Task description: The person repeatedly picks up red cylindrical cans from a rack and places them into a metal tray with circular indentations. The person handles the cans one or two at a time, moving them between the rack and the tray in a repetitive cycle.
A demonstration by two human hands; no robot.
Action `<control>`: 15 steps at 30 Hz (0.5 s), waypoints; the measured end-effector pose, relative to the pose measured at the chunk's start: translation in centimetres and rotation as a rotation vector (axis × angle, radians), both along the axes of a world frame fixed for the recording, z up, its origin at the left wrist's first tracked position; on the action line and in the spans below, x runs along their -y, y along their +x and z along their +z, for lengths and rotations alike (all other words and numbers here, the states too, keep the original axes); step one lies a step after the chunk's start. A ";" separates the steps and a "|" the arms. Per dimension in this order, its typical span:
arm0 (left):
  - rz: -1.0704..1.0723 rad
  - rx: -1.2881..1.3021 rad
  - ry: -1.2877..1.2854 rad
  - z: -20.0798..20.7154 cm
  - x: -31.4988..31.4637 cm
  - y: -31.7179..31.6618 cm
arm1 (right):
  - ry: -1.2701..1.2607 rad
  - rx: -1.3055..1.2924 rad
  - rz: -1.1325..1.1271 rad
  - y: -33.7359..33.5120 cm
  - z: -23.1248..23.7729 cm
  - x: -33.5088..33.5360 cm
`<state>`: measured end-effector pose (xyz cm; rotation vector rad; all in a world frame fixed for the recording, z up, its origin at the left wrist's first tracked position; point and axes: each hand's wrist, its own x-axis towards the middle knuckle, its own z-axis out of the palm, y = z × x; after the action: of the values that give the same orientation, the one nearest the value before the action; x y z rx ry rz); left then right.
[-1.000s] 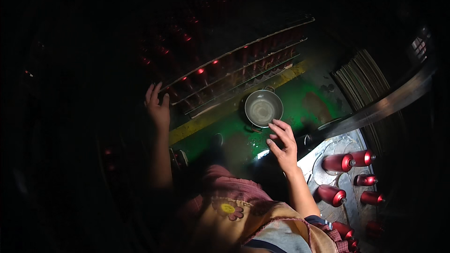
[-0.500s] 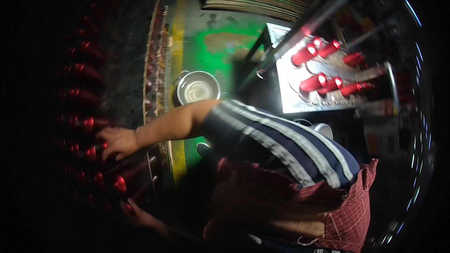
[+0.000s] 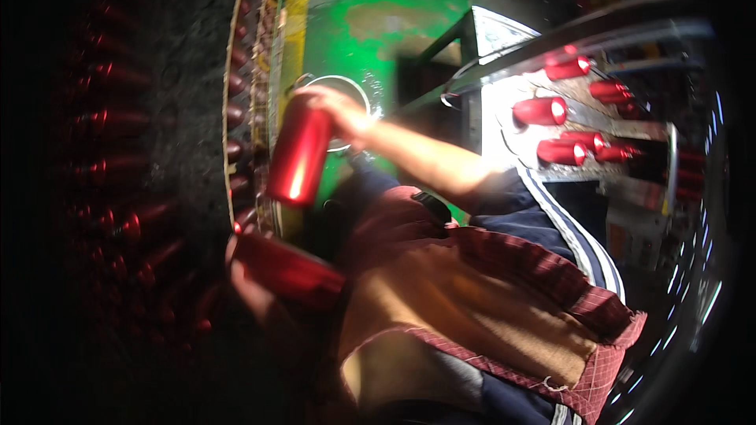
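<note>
Floor green, worn; dim room; red bobbins on rack.

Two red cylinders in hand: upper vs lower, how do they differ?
The upper cylinder is brightly lit and glossy; the lower cylinder sits in shadow, dull dark red. The upper stands near upright with a slight tilt, gripped at its top end by the right hand; the lower lies at a slant across the left hand. The upper shows whole; the lower is partly hidden in the dark. Both are red metal cylinders of like shape.
</note>
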<state>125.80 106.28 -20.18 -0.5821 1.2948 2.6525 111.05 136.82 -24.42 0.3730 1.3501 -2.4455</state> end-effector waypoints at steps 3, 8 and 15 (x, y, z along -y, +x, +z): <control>-0.145 0.163 0.205 -4.7 -6.5 -5.9 | -0.209 0.305 0.123 -2.6 -3.1 -5.3; -0.498 0.436 1.052 -16.5 -13.1 -17.0 | -0.516 0.451 0.052 -5.7 -10.2 -8.6; -0.170 0.432 0.722 -20.6 -16.8 -19.4 | -1.160 0.296 0.100 -6.7 -12.5 -9.9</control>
<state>106.43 123.04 -40.73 -0.8031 0.2258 2.4126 104.40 146.67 -36.87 0.3088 -0.2472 -2.4791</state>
